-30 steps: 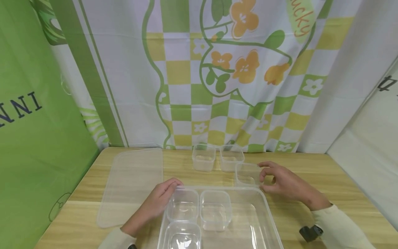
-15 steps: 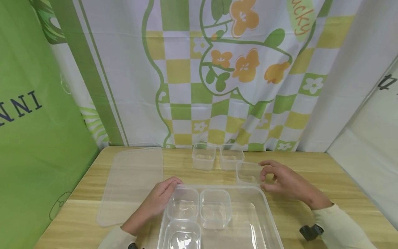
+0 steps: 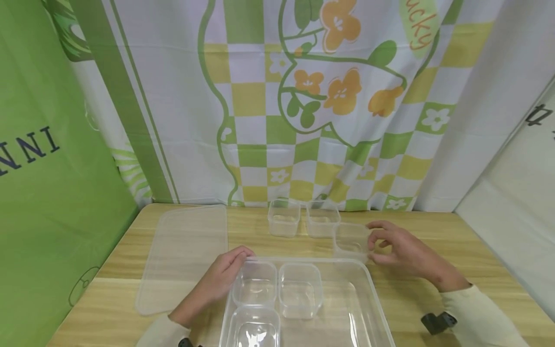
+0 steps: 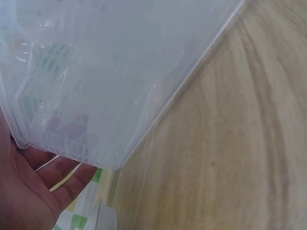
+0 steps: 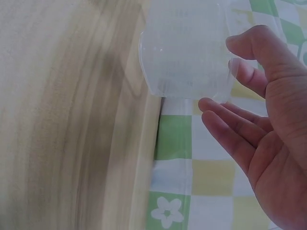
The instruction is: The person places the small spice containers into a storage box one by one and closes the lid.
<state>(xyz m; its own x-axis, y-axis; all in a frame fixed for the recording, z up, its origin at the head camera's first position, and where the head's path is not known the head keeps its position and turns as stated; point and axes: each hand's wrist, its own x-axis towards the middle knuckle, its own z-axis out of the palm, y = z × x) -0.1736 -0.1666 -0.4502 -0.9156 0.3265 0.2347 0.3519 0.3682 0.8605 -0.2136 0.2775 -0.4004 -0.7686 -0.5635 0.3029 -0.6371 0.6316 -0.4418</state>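
Observation:
A large clear plastic box (image 3: 378, 299) stands at the front of the table, with three small clear containers inside: two containers (image 3: 300, 291) along its far side and one container (image 3: 255, 324) in front at the left. My left hand (image 3: 225, 272) grips its rim at the far left corner; the left wrist view has the fingers behind the wall (image 4: 115, 110). Just beyond the far right corner, my right hand (image 3: 401, 250) pinches the right edge of another small container (image 3: 350, 237) between thumb and forefinger. In the right wrist view the other fingers extend below this container (image 5: 187, 52).
Two more small clear containers, one left (image 3: 284, 219) and one right (image 3: 323, 220), stand at the table's back edge by the patterned curtain (image 3: 277, 130). A flat translucent lid (image 3: 186, 255) lies on the wooden table (image 3: 433, 226) at the left.
My right hand has moved slightly to the right, and the small container it pinches has shifted with it. The left hand has stayed on the large box's rim.

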